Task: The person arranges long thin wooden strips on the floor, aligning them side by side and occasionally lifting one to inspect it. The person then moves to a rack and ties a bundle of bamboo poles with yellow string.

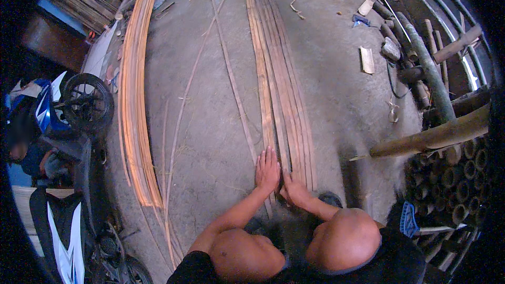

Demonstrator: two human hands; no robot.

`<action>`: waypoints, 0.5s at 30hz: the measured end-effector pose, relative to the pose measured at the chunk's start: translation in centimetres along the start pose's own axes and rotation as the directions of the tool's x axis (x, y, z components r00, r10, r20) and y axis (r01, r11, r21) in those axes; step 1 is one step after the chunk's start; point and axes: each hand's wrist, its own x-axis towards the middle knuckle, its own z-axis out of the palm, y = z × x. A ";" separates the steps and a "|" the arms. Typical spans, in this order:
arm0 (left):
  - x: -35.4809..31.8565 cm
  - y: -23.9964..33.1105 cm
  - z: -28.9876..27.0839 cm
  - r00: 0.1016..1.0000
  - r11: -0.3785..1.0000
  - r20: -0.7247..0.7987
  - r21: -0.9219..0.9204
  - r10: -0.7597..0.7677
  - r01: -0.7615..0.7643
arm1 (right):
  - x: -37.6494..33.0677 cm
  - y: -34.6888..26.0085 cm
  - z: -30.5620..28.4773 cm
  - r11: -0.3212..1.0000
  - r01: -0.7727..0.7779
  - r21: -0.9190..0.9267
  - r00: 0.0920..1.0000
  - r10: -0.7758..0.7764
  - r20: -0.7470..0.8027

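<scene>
1. Closest to us are two bare knees, the left knee near 7 o'clock and the right knee between 4 and 5. The middle of my clock is where the hands are.
2. The left hand lies flat on the wood strips, with its fingers straight and pointing to 12. It is not gripping.
3. The right hand is just beside it, on the 3 o'clock side, with its fingers bent in. It is down at the strips too, but I cannot tell if it is pinching one or holding something small.
4. The row of long wood strips starts under the hands and runs up to 12 on the floor. The strips lie side by side, with a dark gap between some of them.
5. The work looks partway to me. Many strips are in the row already. Toward 11, two loose strips cross each other, outside the row. I can't tell how much is left.
6. At 10 there is a big bunch of strips, lying close together.
7. Farther off, a motorbike wheel is near 10, and another person is at 9.
8. At 3 there is a stack of round poles, with their ends facing us.
</scene>
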 end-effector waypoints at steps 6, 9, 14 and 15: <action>1.0 -1.5 -0.6 0.987 0.987 0.024 -0.042 0.159 -0.158 | 1.1 -0.3 -1.1 0.987 -0.015 0.157 0.999 0.023 -0.045; 1.1 -1.2 -1.3 0.986 0.985 0.001 -0.050 0.166 -0.166 | 0.9 0.1 -1.2 0.986 -0.014 0.166 0.999 0.020 -0.037; 0.9 -3.7 -1.9 0.954 0.960 -0.116 -0.091 -0.275 0.266 | 0.3 -0.7 -2.0 0.983 0.034 -0.182 0.999 -0.036 -0.006; 0.4 -4.6 -2.1 0.941 0.945 -0.096 -0.074 -0.326 0.319 | 0.0 -1.2 -2.4 0.972 0.051 -0.231 0.998 -0.057 -0.019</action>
